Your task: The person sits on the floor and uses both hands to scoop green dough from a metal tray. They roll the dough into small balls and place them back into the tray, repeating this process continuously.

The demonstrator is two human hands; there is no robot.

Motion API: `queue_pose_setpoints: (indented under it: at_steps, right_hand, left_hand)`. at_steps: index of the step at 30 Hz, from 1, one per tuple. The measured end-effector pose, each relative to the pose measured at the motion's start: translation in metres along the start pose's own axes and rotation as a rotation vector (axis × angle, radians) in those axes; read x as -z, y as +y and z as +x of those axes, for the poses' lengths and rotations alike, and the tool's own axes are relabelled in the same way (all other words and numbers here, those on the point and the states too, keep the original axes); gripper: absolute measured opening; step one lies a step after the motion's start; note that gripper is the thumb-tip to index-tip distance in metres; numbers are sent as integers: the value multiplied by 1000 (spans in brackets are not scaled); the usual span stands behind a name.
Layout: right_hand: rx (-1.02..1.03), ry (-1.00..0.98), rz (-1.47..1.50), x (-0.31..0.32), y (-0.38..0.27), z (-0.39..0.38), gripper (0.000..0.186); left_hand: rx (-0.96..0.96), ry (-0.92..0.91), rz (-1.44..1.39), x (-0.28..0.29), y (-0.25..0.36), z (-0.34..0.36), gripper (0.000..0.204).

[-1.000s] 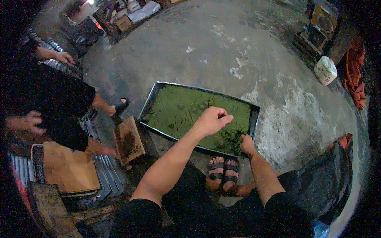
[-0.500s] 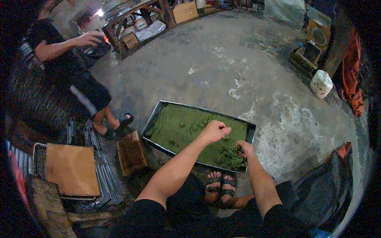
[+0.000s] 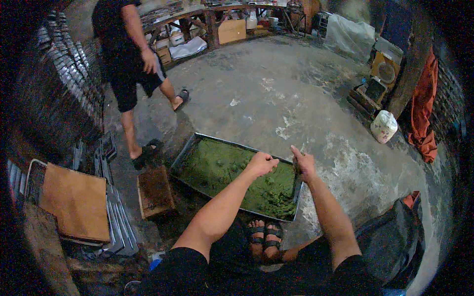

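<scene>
A long, shallow metal tray (image 3: 236, 143) lies on the floor before my feet. Moist-looking green material (image 3: 212, 160) fills it, lumpy in places and loosened into crumbs at the near right corner. Over the tray's right half is my left hand (image 3: 261, 164), its fingers curled into a pinch; anything inside them is too small to make out. At the tray's right edge I hold up my right hand (image 3: 305, 165) with one finger stretched out and the others partly bent. No object shows in it.
A wooden box (image 3: 155, 192) stands left of the tray, beside a tan board (image 3: 74, 200) on stacked metal frames (image 3: 123, 222). Another person (image 3: 133, 59) walks at the far left. A white container (image 3: 384, 127) and red cloth (image 3: 422, 108) are on the right.
My right hand has risen from the crumbly corner, a finger now extended. My left hand stays curled above the tray. The other person has turned and stepped right, and my view has shifted.
</scene>
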State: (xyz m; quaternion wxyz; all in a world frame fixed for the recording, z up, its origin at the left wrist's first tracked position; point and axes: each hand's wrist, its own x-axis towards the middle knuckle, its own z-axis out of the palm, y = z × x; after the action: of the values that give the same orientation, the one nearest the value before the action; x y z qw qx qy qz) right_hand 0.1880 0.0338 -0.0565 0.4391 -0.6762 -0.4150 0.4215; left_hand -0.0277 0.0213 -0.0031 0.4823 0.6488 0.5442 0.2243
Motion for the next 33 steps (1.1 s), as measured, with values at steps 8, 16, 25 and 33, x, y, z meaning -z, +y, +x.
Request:
queue_pose_setpoints:
  at_steps: [8,16,25,33]
  right_hand:
    - [-177,-294,543,37,-74,-52,21]
    - [-313,-328,574,2,-32,-66,17]
    - [-162,-445,365,20,7,-65,9]
    - [-295,-164,407,49,-16,-79,39]
  left_hand:
    - [60,-41,-261,20,-9,-23,27]
    - [135,-61,-473,28,-25,-21,28]
    - [-86,-147,-239,-12,-31,5,35]
    - [68,-147,-516,-51,-5,-11,23]
